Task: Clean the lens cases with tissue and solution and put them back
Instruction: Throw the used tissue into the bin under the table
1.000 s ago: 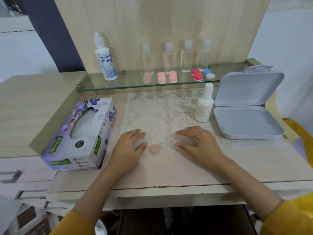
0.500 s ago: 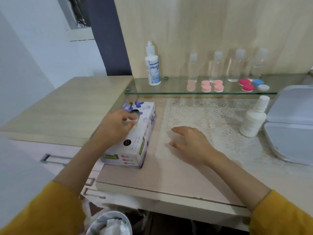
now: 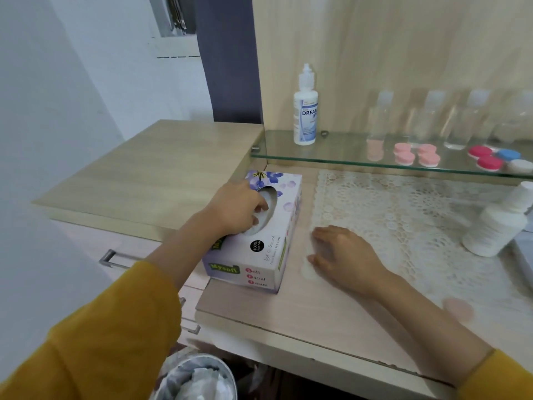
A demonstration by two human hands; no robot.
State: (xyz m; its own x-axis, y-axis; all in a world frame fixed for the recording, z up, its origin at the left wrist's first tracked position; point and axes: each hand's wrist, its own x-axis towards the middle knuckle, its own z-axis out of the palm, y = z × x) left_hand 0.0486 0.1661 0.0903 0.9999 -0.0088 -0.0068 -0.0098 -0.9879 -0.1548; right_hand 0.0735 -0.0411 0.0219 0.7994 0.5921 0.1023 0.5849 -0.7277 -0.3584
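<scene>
1. Paper, white and crumpled, fills a round grey bin (image 3: 199, 376) below the front edge of the pale wooden table (image 3: 288, 321).
2. Near that edge lies a blurred pink round piece (image 3: 458, 308), probably a lens-case cap, though it is too smeared to be sure.
3. The right hand (image 3: 343, 255) rests flat on the table at the corner of the white lace mat (image 3: 403, 203), fingers straight and holding nothing visible.
4. Just beside it stands the purple flowered cardboard tissue box (image 3: 259, 255). The left hand (image 3: 239, 209) dips curled fingers into its oval opening, onto the white tissue (image 3: 269, 202). I cannot tell whether a sheet is pinched yet.
5. Farther right on the mat stands a small white plastic bottle (image 3: 496, 226).
6. Behind, the glass shelf (image 3: 331, 157) carries the tall white solution bottle with a blue label (image 3: 305, 111), two pink lens cases (image 3: 416, 157), a red, blue and white group of cases (image 3: 496, 160) and a row of clear bottles (image 3: 432, 119).
7. The task looks barely begun. No tissue is out of the box and no solution is in hand. Wiping, and returning whatever is off the shelf, are all left to do.
</scene>
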